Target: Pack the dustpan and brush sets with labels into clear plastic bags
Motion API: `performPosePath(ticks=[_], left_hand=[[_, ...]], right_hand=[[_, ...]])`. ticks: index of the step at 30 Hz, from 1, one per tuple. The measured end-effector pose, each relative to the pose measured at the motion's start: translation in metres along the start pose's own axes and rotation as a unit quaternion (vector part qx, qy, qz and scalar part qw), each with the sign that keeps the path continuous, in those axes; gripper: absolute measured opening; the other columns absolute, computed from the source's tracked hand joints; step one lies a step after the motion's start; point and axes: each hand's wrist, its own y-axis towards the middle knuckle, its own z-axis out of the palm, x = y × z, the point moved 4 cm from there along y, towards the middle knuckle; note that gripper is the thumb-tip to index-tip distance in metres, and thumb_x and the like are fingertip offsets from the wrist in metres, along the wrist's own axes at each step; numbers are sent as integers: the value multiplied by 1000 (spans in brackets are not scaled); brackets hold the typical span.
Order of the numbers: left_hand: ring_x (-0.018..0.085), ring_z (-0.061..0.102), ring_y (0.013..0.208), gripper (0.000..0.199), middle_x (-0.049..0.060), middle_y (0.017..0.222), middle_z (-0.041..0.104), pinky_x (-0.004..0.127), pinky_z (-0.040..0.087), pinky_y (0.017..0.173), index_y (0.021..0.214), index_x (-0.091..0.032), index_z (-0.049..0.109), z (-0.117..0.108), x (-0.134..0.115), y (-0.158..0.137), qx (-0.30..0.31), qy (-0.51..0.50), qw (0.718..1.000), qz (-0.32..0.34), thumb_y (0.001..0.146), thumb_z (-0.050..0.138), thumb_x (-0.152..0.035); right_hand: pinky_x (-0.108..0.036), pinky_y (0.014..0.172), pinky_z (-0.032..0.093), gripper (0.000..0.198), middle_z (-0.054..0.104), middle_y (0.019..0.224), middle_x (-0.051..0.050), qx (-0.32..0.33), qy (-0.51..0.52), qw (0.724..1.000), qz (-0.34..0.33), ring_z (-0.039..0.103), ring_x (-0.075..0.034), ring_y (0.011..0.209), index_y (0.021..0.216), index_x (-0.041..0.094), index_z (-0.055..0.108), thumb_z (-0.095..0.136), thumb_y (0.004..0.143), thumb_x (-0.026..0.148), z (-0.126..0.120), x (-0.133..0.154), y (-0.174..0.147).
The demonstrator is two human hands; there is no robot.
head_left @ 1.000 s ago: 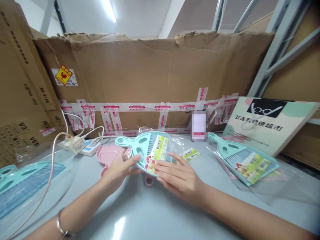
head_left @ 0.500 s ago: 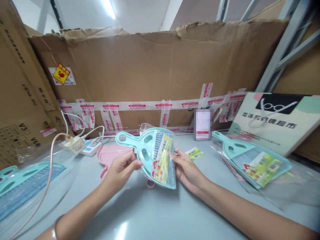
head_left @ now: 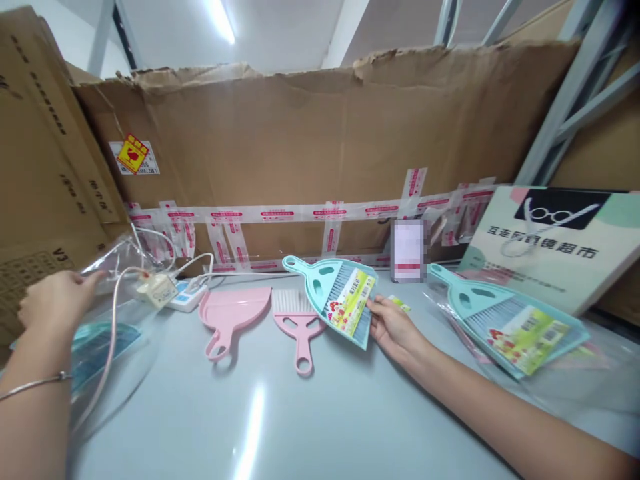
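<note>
My right hand [head_left: 395, 327] grips the right edge of a teal dustpan [head_left: 320, 283] with a blue-bristled brush fitted in it. A yellow-green label card [head_left: 353, 300] lies across the bristles. Far to the left, my left hand [head_left: 55, 300] is closed at the fingertips on a clear plastic bag [head_left: 123, 260], above another teal set [head_left: 105, 340] under plastic. Beneath and left of the held set, a pink brush [head_left: 303, 327] with pale bristles rests on the table, its right side partly covered. A pink dustpan [head_left: 233, 310] lies beside it.
On the right, a wrapped teal dustpan set [head_left: 505, 320] lies before a printed box [head_left: 545, 240]. A phone-like screen [head_left: 409, 250] stands at the back. A power strip [head_left: 187, 293] and white cable [head_left: 113, 333] are at left. A large taped carton [head_left: 300, 147] closes the rear.
My left hand has left the teal dustpan and swung far left with clear plastic. My right hand has carried the set slightly right, uncovering the pink brush.
</note>
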Motion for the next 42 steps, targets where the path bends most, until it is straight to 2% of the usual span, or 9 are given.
performPosePath(ticks=[4,6,10,14,20,24,28,36,42], left_hand=[[43,16,128,66,17,142,18,65,17,98,119,-12,34,-1,-72,-42,-156,12,985,67,74,51,-57],[33,36,122,60,13,132,38,53,31,99,120,-17,37,26,-116,-64,-7,-197,974,116,74,56,-49],[28,44,118,60,9,135,38,43,47,89,120,-28,35,94,-184,-126,422,-538,726,81,69,66,-35],[24,48,115,32,3,133,41,40,51,84,104,-28,43,115,-208,-153,393,-666,632,43,77,60,-30],[18,57,98,26,3,105,60,31,54,74,95,-23,42,105,-217,-160,307,-666,673,92,78,60,-28],[17,58,94,26,5,106,58,26,53,68,102,-24,41,92,-217,-167,263,-658,679,193,81,56,-22],[18,56,98,36,7,108,54,30,51,77,112,-24,38,75,-217,-169,232,-574,720,313,81,55,-18],[17,59,80,44,3,91,60,32,49,71,108,-22,47,6,-195,-130,-69,-409,801,432,69,67,-19],[16,60,79,24,0,83,61,29,48,71,87,-22,50,11,-139,-103,-98,-228,839,485,70,64,-11]], right_hand=[[-27,59,55,11,68,69,1,23,14,1000,15,66,-14,63,79,20,52,53,74,11,10,1,-8],[-26,64,55,14,69,75,1,41,21,999,21,67,-14,67,85,20,54,53,75,11,18,2,-15],[-27,69,54,20,70,80,-2,76,19,996,38,67,-15,72,90,18,56,55,71,11,27,-1,-21],[-30,71,54,23,69,84,-7,96,-81,991,35,67,-18,75,92,15,58,57,69,15,25,-1,-14],[-45,103,29,41,45,130,-7,-88,-205,957,-188,37,-21,125,117,26,42,51,79,38,13,34,-14],[-42,105,25,30,41,129,-4,113,-442,782,-424,33,-21,124,106,29,53,56,77,38,54,52,-46],[-40,98,33,24,43,116,-6,255,-525,709,-396,39,-20,116,101,27,56,58,78,33,83,50,-63],[-32,77,44,12,42,91,-4,231,-525,644,-506,49,-16,86,79,19,52,61,72,19,111,90,-74],[-36,76,44,14,51,108,-13,292,-652,435,-548,52,-22,93,87,15,56,50,75,9,114,60,-41]])
